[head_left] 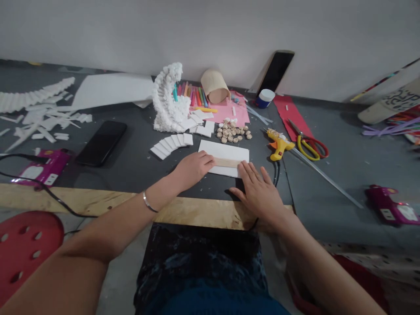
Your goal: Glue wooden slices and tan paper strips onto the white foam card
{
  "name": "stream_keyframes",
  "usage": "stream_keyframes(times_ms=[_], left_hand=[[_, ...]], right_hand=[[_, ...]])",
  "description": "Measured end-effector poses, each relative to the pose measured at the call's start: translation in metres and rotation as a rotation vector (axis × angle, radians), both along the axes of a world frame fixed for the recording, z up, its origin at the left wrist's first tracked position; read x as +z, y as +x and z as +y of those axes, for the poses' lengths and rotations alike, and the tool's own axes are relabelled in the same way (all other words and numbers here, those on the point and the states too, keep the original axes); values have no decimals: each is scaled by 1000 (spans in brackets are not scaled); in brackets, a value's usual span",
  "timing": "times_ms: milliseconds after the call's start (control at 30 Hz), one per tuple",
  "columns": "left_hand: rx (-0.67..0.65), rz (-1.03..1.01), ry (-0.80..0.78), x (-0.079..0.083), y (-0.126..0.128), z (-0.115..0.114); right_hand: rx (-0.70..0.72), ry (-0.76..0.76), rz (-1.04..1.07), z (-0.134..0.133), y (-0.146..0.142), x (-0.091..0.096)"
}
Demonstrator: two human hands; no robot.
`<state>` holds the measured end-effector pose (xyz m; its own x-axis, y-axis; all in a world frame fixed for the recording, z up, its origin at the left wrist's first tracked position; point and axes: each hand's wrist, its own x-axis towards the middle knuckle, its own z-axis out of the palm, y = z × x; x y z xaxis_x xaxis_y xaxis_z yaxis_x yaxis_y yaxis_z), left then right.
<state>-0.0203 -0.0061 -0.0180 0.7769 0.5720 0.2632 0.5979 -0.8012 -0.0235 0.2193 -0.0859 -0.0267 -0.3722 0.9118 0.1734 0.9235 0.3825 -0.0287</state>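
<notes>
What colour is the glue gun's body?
The glue gun is yellow, with an orange trigger, in the head view.

Strip [226,162] on brd [224,149], scissors [299,134] R

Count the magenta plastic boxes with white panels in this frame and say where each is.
2. One magenta plastic box is at left, beside the black rectangular phone lying flat; the other is near the right edge.

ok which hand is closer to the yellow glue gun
Right. The right hand is just in front and left of the yellow glue gun; the left hand is farther off, at the left end of the beige strip.
</notes>
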Motion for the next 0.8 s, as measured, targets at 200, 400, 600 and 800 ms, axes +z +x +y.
stream_keyframes(times_ms=[200,400,600,800], left_hand=[[156,-41,52,12,-9,-14],[50,-72,-50,5,61,-36],[142,51,-256,-7,70,-40],[258,9,-158,-3,33,-35]], right_hand=[[-18,-1,-48,3,-2,6],[-6,-25,-136,3,1,4],[-7,-20,-119,1,4,4],[9,26,-33,9,8,9]])
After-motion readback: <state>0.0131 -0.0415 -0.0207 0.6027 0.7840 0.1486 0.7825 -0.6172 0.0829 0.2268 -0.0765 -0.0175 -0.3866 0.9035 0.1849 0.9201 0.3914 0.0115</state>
